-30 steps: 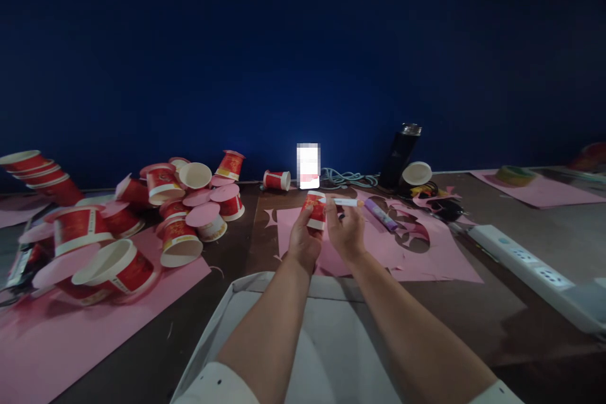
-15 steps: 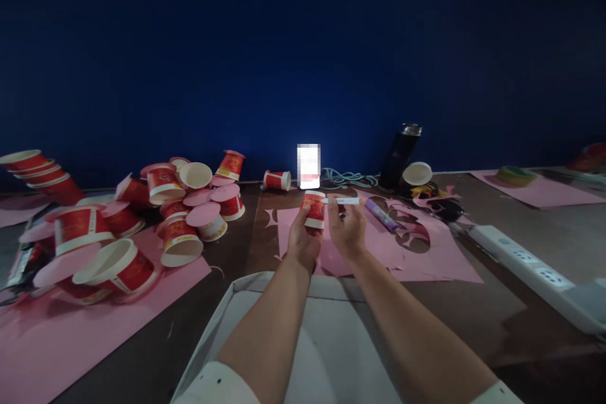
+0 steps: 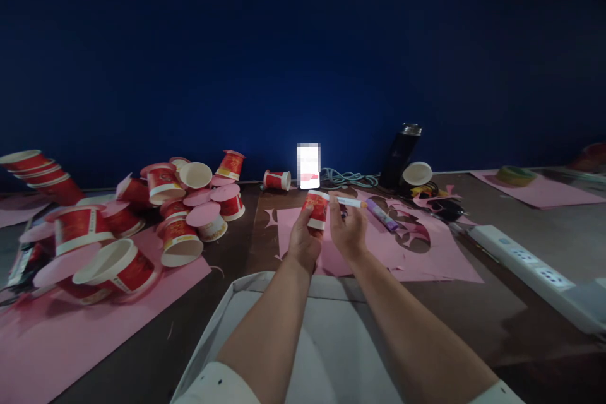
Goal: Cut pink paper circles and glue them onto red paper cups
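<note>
My left hand [image 3: 304,237] is wrapped around a red paper cup [image 3: 317,211] with a white rim, held above the pink paper. In my right hand [image 3: 349,230] is a white pen [image 3: 351,202] with an orange end, pinched between the fingers. Its left end meets the cup near the upper rim; whether it touches is too small to tell. On the pink sheet [image 3: 350,259] beyond my right hand lies a purple tube [image 3: 381,214]. A lit phone [image 3: 309,167] stands behind the cup.
Several red paper cups [image 3: 182,246] with pink paper discs are heaped at the left, beside stacked cups [image 3: 45,177]. A lone cup [image 3: 277,180] lies near the wall. At the right are a dark flask [image 3: 400,154], green tape [image 3: 516,175] and a power strip [image 3: 534,271].
The cup in my left hand has shifted slightly right and tilted. The pen in my right hand now slopes a little down to the right.
</note>
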Motion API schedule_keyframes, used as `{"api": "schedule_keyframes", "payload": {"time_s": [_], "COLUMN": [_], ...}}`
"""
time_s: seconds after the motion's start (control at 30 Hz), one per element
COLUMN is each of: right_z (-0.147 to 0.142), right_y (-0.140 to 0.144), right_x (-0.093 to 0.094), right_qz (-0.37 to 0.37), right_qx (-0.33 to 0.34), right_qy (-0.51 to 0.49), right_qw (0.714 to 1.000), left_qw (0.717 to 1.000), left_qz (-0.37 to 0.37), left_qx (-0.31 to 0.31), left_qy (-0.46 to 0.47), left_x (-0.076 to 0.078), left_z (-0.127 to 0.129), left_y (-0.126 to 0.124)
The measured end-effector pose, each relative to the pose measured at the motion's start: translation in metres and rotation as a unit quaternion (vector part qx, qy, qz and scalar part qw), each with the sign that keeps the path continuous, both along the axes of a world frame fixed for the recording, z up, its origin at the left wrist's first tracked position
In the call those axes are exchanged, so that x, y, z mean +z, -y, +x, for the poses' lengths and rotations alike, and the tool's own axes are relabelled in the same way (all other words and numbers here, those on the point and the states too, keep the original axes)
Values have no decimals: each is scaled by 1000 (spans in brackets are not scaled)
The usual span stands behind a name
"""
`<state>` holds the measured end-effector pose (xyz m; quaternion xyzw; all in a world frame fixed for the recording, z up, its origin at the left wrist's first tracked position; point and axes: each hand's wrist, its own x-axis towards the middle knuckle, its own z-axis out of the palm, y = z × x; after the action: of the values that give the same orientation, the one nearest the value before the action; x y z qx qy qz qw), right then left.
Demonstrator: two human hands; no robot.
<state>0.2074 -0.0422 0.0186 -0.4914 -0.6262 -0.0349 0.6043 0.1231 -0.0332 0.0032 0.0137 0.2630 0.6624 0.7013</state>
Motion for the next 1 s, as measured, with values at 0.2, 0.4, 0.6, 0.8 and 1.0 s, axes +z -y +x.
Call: {"api": "schedule_keyframes", "payload": {"time_s": [0.2,0.4,0.6,0.8,1.0], "right_z": [0,-2,-3,-3,-4], "right_y": [0,0,2,1,3], "right_x": [-1,-1,1,1,2], "right_qz": [-13,-19,-26,-41,-45], "right_qx": [-9,-33,-30,-35,-12], "right_qy": [-2,3,-7,-8,-44], "right_qw": [1000,999,999,998,998], "left_qw": [1000,1000,1000,1000,1000], "left_qz": [2,7,-5,-1,-3], "left_qx": [-1,-1,2,0,-1], "left_qy": [-11,-6,-12,4,14], "left_x": [0,1,3,2,3], "left_z": [0,-1,-1,-1,-1], "left_y": [0,0,1,0,0]}}
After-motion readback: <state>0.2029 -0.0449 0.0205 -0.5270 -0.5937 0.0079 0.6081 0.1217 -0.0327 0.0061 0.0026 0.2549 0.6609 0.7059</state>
